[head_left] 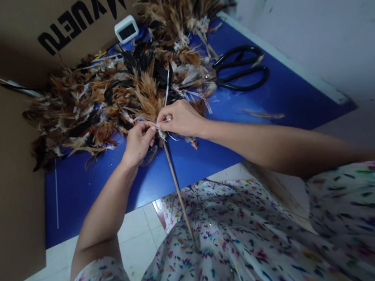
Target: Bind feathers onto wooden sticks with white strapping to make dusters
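**Two Pinches Meet at One Small Point**

We take the meeting place of the fingers as the clock centre. The left hand [139, 143] comes from between seven and eight o'clock, the right hand [181, 116] from between three and four. In both, thumb and forefinger are pressed together on the pale base of the feathers [147, 93]; if a thread passes between, we cannot tell. These feathers spread toward twelve, at the upper end of the stick [175, 178], which runs down nearly to six, over the edge of the table [98, 192].

To do this step well, we think one hand should press the bases firmly on the stick while the other makes small, even movements. A slack pull could let the feathers slip or turn, so we would control the stick against rolling. We should also mind the loose feathers [78, 113] near nine to ten, which could be caught in the grip. The scissors [215, 75] lie at two o'clock, apart from the fingers.
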Demonstrator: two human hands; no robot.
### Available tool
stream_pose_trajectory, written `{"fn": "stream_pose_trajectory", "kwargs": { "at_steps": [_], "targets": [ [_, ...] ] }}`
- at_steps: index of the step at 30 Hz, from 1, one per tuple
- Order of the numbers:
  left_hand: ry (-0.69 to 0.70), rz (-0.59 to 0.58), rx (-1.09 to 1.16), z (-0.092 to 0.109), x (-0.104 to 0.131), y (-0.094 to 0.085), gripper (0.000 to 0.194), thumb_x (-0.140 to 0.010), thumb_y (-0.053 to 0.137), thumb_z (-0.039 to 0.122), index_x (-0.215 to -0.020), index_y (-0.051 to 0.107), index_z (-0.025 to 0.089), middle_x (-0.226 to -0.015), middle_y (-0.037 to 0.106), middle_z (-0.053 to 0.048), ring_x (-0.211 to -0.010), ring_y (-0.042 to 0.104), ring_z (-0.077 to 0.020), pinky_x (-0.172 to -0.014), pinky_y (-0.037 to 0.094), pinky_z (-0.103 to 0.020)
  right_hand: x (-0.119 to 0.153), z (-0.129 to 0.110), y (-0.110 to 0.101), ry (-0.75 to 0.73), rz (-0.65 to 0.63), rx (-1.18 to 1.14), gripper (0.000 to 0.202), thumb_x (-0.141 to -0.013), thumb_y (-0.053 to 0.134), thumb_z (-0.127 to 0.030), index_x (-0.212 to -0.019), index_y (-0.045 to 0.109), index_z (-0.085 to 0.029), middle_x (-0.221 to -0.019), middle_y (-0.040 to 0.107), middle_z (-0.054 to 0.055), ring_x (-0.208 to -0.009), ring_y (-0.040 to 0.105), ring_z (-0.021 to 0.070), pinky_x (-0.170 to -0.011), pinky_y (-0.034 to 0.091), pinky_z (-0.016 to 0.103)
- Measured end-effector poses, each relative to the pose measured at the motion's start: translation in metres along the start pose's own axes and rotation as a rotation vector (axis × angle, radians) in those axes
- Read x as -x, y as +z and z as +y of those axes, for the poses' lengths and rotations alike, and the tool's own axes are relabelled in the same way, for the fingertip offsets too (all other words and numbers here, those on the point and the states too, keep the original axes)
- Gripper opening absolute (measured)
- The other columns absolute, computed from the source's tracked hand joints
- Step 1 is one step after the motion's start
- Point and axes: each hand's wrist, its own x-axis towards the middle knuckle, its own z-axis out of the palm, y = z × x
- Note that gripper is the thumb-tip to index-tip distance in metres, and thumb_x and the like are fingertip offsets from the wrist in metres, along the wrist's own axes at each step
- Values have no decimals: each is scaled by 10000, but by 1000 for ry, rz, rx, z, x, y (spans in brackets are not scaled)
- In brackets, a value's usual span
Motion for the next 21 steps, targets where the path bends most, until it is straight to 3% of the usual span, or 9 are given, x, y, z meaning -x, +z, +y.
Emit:
{"fn": "stream_pose_trajectory", "kwargs": {
  "at_steps": [7, 13, 21],
  "targets": [
    [21, 40, -11, -2, 0, 2, 148, -787, 661, 291, -782, 598, 157, -546, 531, 34, -423, 453, -55, -421, 353, -188, 1, 2, 1, 3, -7, -16, 192, -768, 647, -288, -860, 768, -171, -686, 642, 10, -644, 522, 103, -631, 342, 237],
    [34, 79, 12, -4, -1, 4, 218, -759, 703, 339, -788, 565, 172, -598, 576, 26, -438, 506, -62, -445, 425, -193, 0, 4, 1, 1, -11, -18, 193, -777, 637, -282, -866, 768, -173, -683, 634, 7, -644, 516, 103, -630, 327, 241],
    [57, 159, -193, 0, 4, 4, 139, -787, 675, 302, -766, 630, 172, -549, 614, 11, -409, 495, -77, -421, 375, -202, 0, 3, 2, 5, -8, -17, 190, -780, 642, -290, -860, 770, -173, -689, 643, 15, -644, 518, 111, -628, 328, 248]
  ]
}}
